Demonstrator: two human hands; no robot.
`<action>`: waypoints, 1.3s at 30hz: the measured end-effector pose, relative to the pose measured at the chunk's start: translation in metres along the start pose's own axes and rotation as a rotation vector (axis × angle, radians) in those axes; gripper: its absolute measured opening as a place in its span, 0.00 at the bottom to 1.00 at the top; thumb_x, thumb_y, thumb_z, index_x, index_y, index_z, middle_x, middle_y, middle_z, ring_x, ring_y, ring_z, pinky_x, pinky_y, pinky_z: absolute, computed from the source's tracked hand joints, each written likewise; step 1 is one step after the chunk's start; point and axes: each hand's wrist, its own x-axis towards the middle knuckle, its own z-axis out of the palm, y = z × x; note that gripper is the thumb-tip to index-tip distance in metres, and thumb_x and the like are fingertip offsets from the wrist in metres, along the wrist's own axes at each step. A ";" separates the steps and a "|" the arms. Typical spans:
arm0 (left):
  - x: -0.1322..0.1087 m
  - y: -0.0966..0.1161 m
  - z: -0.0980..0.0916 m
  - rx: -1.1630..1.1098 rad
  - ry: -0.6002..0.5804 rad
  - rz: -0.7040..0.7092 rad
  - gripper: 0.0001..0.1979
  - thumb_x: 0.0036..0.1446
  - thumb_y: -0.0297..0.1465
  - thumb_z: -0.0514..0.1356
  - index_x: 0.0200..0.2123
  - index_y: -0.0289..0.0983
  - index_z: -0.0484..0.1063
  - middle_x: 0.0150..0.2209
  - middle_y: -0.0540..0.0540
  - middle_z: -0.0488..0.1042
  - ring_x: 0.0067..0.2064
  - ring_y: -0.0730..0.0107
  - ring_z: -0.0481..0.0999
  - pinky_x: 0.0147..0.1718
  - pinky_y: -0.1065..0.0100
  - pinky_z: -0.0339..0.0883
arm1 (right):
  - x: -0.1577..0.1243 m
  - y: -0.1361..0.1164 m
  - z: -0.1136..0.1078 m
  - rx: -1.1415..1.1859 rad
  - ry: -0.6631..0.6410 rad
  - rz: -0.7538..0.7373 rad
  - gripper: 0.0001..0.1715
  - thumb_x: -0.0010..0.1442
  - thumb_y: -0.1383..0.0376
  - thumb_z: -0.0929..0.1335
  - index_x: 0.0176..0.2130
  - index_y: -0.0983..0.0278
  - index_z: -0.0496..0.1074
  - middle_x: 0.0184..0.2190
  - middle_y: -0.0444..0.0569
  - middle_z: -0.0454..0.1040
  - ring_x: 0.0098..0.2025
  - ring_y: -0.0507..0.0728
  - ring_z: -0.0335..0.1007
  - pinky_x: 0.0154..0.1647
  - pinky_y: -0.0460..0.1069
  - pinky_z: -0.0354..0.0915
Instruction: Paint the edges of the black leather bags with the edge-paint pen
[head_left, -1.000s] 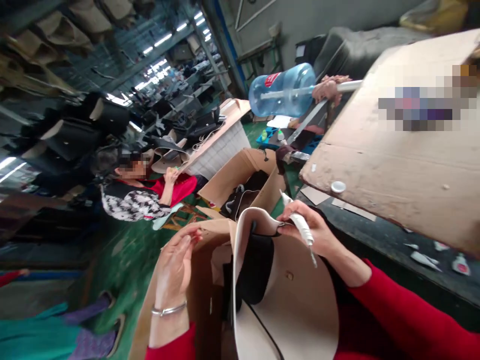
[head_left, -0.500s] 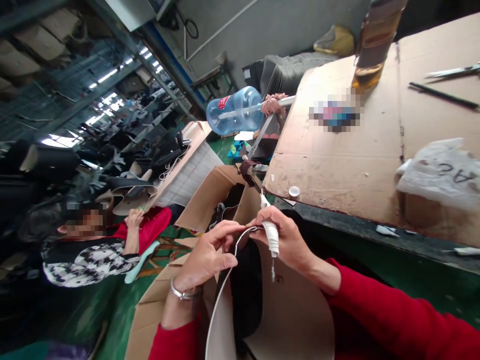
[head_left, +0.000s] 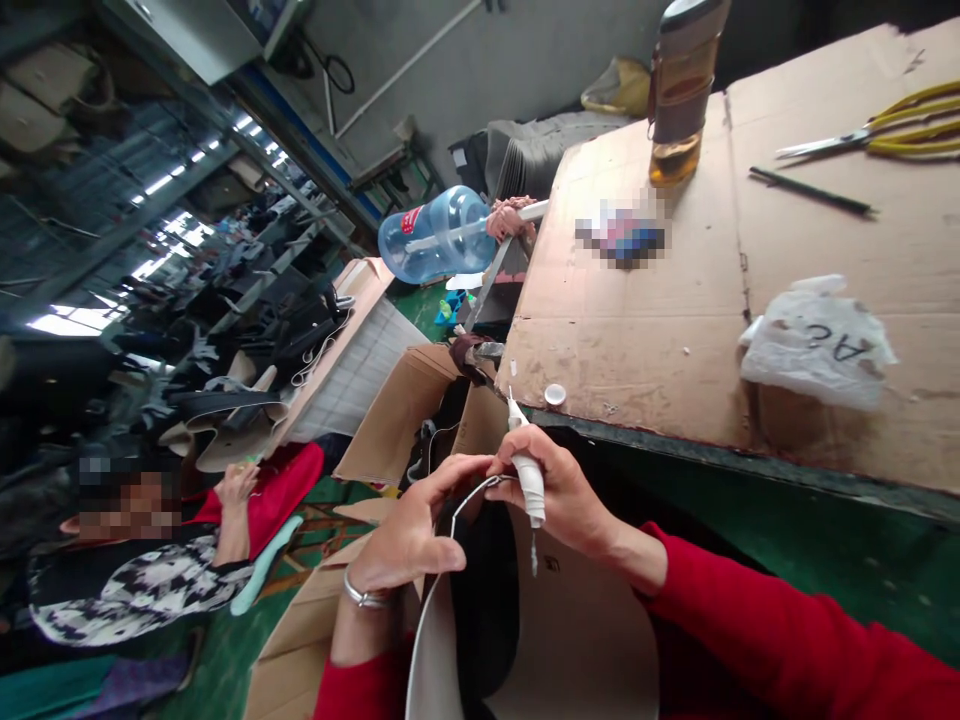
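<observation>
In the head view my right hand is closed around a white wrapped, stick-like tool. It stands nearly upright, with a thin tip at the top and a frayed strand hanging below. My left hand pinches the pale rim of a curved panel, thumb on the near side and fingers behind. The panel is beige with a black inner area and a small printed mark. Both hands meet at the top of its rim, where right fingertips touch the edge too. My fingers hide the exact contact there.
On the cardboard-covered table lie yellow-handled scissors, a black stick, a plastic bag and a white cap; a drink bottle stands there. An open carton and blue water jug are beyond. Another person sits left.
The view has swung right, so the table items sit further left and the scissors' yellow handles show. My hands keep the same hold on the panel and the white tool.
</observation>
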 end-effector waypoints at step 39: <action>0.129 -0.050 0.045 -0.113 0.435 -0.152 0.12 0.53 0.37 0.71 0.37 0.34 0.84 0.34 0.46 0.83 0.36 0.64 0.79 0.38 0.69 0.69 | 0.036 -0.014 -0.110 -0.843 0.223 -0.062 0.12 0.68 0.55 0.70 0.41 0.60 0.77 0.34 0.47 0.81 0.34 0.56 0.77 0.34 0.48 0.67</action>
